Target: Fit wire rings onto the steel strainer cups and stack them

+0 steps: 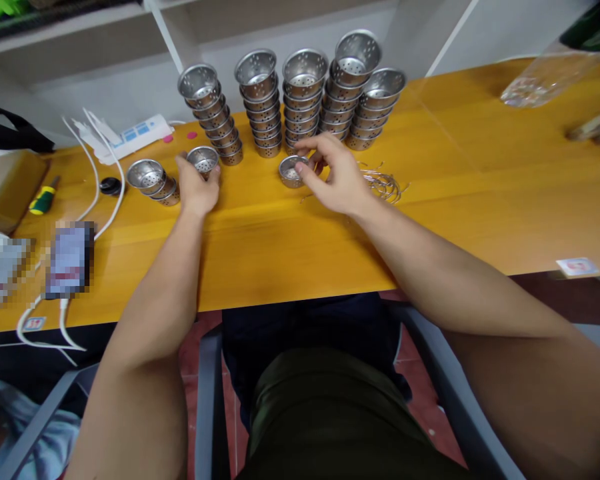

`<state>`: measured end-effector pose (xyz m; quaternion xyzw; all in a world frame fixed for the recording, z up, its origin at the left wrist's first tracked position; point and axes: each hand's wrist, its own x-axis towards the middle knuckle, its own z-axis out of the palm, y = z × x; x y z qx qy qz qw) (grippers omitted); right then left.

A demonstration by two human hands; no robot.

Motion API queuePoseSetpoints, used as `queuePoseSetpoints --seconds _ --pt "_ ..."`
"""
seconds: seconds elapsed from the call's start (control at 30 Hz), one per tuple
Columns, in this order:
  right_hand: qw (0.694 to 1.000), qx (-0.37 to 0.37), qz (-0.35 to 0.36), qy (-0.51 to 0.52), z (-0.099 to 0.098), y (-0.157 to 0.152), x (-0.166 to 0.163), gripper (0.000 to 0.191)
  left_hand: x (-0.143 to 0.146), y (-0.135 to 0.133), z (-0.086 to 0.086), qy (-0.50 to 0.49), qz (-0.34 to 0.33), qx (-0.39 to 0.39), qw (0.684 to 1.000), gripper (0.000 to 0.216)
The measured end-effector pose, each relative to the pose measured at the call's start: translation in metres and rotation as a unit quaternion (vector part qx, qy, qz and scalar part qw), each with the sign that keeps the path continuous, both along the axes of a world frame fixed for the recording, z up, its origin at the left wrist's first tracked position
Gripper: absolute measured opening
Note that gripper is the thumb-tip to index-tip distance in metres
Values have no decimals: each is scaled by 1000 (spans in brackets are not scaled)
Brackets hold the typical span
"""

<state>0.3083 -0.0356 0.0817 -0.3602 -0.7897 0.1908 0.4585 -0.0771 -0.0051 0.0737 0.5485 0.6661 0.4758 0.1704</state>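
Wrapping around one round, perforated metal cup (203, 160), the left hand (198, 190) holds it beside a short stack (149, 176); the half-curled right hand (336, 173) has its thumb at a second cup (290, 173) on the smooth table (280, 247), grip unclear. Five tall stacks (304, 100) rise behind; thin bent wires (386, 187) lie beyond the right wrist.

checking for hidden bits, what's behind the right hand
Behind the right hand rises a stack of perforated metal cups, its bottom covered by the hand. Bent wires show beyond the wrist on the table; anything directly under the hand is hidden.
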Motion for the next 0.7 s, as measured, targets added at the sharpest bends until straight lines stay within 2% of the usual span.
queuePoseSetpoints --seconds 0.4,0.7 --pt "1000 -12 10 11 -1 0 -2 65 1 6 -8 1 1 13 1000 81" --pt "999 -24 16 17 -3 1 -3 69 -6 6 -2 12 -5 -3 1000 74"
